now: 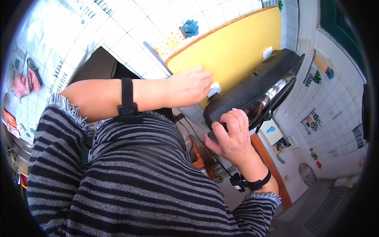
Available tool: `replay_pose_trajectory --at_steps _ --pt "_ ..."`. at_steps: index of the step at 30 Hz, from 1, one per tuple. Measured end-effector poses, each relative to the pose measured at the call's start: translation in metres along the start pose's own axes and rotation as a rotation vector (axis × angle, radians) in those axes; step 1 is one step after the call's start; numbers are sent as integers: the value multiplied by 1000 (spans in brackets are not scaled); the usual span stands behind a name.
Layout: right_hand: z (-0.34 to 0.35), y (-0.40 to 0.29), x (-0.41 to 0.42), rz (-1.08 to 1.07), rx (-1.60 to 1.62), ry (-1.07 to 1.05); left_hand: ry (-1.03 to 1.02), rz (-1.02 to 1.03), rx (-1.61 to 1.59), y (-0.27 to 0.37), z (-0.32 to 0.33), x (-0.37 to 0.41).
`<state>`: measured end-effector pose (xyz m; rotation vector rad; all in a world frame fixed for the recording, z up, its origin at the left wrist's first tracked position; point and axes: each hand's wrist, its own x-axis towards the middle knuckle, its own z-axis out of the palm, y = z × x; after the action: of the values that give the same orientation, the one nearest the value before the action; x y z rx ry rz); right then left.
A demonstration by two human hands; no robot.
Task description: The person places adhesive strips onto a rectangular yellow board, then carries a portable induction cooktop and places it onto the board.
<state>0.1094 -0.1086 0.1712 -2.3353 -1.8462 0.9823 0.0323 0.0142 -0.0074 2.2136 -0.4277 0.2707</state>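
Note:
My left hand (191, 86) is curled, back of the hand up, over the near edge of a yellow board (237, 53) with a brown rim. Its fingertips are hidden, so I cannot tell whether anything is in it. Beside the knuckles is a small white pad (215, 89) at the base of a black appliance (237, 91), which has a shiny chrome band (271, 94). A second white pad (267, 54) sits farther along the board. My right hand (232, 134) has its fingers bent around a black handle (213, 134) at the appliance's near side.
A white grid-patterned covering (139, 17) with plant prints spreads behind the board. Tiled-pattern wall (325, 103) rises at right. A white box (271, 131) hangs beyond the appliance. Pink cloth (25, 84) lies far left. Black straps circle both forearms; a cable (220, 164) runs near the right wrist.

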Motion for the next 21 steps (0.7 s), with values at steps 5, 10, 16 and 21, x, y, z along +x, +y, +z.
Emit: replay_pose_trajectory --at_steps 5,10,16,21 --pt "1 0 -2 -12 -8 14 67 -222 -41 -2 11 31" --pt "0 -1 -3 6 -16 19 99 -212 -70 -3 22 41" --pt "2 1 -2 -10 5 35 -10 -197 -80 -3 21 50" --pt "1 3 -1 -9 1 30 -77 -200 -79 -2 23 54"
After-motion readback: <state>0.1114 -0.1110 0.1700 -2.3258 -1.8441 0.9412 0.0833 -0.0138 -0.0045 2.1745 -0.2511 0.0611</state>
